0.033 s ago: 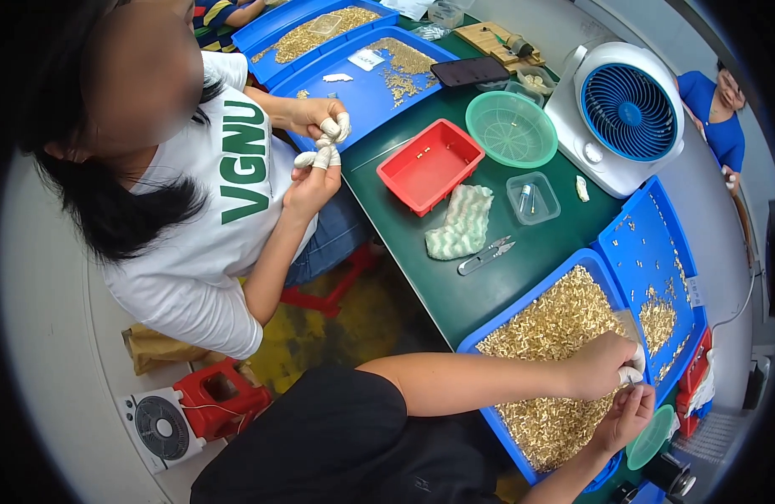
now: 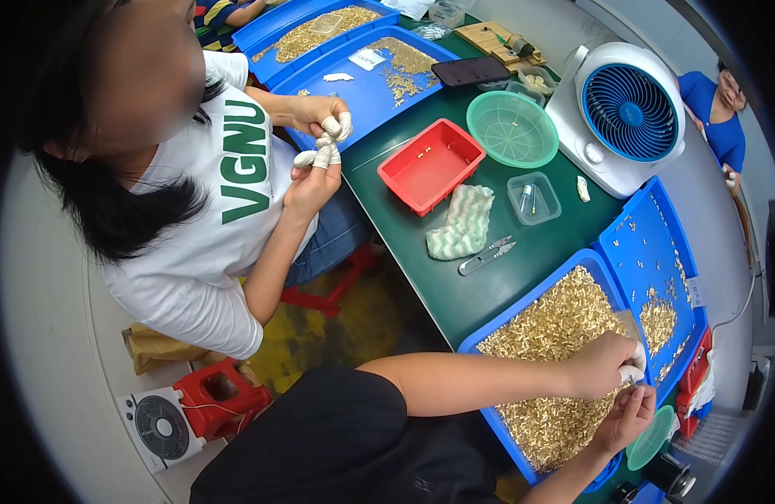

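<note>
Both my hands meet over the right edge of a blue tray heaped with small brass-coloured pieces. My left hand is closed, with white coverings on its fingertips. Just below it, my right hand pinches with bare fingers, close against the left fingertips. Something tiny and dark shows between the two hands, too small to name. Beyond them lies a second blue tray, shallower, with a small pile of brass pieces and some scattered ones.
On the green table are thread snips, a cloth, a red tray, a green basket, a clear box and a white fan. At left a co-worker holds both hands together. Another person is far right.
</note>
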Demonstrator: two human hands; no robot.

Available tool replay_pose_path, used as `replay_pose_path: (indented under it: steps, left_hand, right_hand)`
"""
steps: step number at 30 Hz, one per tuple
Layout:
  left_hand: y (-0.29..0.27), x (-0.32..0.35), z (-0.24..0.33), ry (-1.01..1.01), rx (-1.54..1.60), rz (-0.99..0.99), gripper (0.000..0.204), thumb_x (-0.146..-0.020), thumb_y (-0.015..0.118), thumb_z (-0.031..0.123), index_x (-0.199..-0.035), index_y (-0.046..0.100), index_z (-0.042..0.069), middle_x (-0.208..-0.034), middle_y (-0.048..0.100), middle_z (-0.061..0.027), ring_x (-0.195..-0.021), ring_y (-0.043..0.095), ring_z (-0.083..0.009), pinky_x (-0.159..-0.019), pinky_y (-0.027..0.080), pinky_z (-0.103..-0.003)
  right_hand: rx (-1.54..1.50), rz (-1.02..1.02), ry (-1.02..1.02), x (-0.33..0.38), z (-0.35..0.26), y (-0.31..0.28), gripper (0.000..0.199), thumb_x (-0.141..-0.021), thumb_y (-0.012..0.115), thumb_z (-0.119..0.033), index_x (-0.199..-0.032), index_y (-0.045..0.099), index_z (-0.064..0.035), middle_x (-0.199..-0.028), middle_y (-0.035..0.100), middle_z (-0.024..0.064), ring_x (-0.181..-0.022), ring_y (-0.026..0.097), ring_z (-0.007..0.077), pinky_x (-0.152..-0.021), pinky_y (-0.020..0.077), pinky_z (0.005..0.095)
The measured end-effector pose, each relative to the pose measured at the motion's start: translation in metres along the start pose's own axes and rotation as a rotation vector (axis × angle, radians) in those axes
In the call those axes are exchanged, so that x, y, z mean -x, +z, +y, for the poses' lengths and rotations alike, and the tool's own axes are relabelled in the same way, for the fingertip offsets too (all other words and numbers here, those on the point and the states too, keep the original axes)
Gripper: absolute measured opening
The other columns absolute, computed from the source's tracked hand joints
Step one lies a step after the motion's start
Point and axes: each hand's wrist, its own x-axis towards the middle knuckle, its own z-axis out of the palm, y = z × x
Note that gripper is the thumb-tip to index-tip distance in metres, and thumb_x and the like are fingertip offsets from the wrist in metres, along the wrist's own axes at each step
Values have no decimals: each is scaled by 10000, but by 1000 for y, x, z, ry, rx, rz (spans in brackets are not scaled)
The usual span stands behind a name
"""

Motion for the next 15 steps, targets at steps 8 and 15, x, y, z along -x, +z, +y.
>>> replay_pose_path:
  steps: [8,15]
  left_hand:
    - [-3,-3,4,-60,233,-2,53,-832,607,8,-797,597,-31,-710,641,-106,-670,624,-161,-621,487,-301]
    - [-7,-1,8,-58,224,-23,62,-838,600,-4,-787,587,-37,-687,625,-88,-656,608,-135,-606,483,-282]
  right_hand:
    - [3,38,-9,-3,1,-6,134,-955,516,-113,-858,480,-29,-697,437,-3,-608,359,44,-530,274,180]
    - [19,86,-17,-3,-1,-2,138,-958,515,-118,-857,487,-29,-700,440,-3,-609,362,41,-529,268,176]
